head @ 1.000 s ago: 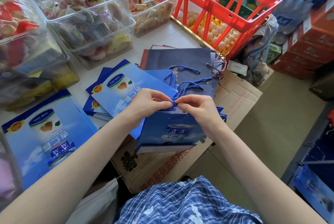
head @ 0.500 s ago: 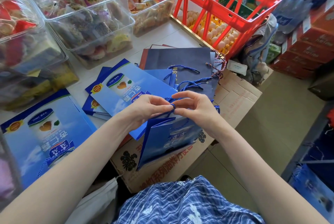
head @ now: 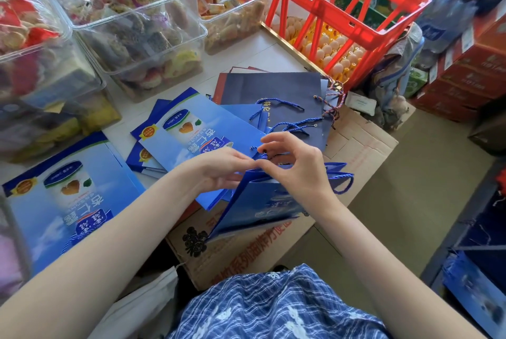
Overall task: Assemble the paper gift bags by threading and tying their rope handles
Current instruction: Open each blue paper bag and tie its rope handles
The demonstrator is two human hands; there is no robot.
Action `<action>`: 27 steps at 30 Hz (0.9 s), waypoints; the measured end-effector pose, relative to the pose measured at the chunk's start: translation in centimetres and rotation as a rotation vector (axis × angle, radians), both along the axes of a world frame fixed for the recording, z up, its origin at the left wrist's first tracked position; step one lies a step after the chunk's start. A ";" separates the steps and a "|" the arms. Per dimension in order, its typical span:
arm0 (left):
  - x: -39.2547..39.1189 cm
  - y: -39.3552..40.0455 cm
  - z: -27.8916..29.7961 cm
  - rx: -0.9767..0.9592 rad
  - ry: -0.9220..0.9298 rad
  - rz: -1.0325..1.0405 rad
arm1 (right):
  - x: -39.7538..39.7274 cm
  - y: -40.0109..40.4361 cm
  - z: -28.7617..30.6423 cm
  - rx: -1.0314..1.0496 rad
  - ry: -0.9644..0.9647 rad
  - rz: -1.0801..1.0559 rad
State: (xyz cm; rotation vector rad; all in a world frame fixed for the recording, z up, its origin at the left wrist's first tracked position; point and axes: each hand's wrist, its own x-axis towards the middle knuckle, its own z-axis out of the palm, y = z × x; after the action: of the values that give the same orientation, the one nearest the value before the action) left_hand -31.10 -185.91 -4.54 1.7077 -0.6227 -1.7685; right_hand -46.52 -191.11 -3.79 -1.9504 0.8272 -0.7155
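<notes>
A blue paper gift bag (head: pixel 257 207) hangs tilted over a cardboard box, its top edge between my hands. My left hand (head: pixel 219 169) pinches the bag's upper rim from the left. My right hand (head: pixel 295 166) curls over the rim and pinches a blue rope handle (head: pixel 262 153) at the hole. Another loop of blue rope (head: pixel 345 184) sticks out on the bag's right side. Flat blue bags (head: pixel 197 130) lie stacked on the table behind, and a dark navy bag (head: pixel 276 89) carries several loose blue ropes (head: pixel 290 126).
A large flat blue bag (head: pixel 63 201) lies at the near left. Clear bins of wrapped snacks (head: pixel 131 21) line the table's back. A red crate (head: pixel 328 12) over eggs stands at the back right. The cardboard box (head: pixel 246 253) sits under the bag; red cartons (head: pixel 465 75) stand on the right.
The bag has turned from face-on to edge-on and tilted, its mouth opening. My right hand's fingers have lifted and spread above the rim while both hands stay at the rope hole.
</notes>
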 end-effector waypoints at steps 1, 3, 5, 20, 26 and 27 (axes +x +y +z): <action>-0.2 -0.3 0.3 -0.019 -0.019 -0.013 | -0.1 0.0 0.0 -0.037 -0.003 0.008; -0.4 -0.8 0.7 -0.014 -0.093 -0.017 | -0.5 -0.1 -0.1 -0.121 -0.013 0.017; -0.5 -1.0 0.6 0.016 -0.191 -0.074 | -0.7 -0.2 -0.1 -0.204 -0.017 0.007; -2.7 -1.9 1.9 -0.154 -0.366 0.110 | -2.5 -1.0 -1.3 -0.257 0.052 -0.027; -2.2 -0.9 1.0 -0.239 -0.390 0.320 | -2.9 -1.8 -0.9 -0.122 0.200 0.073; -2.1 -0.8 1.0 -0.231 -0.362 0.361 | -2.9 -1.8 -0.7 -0.064 0.231 0.115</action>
State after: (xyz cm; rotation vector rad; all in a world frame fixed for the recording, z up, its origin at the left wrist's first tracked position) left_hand -33.16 -186.72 -3.58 1.8515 -0.5961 -1.1071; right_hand -49.44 -192.88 -4.47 -2.1472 0.8295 -0.4593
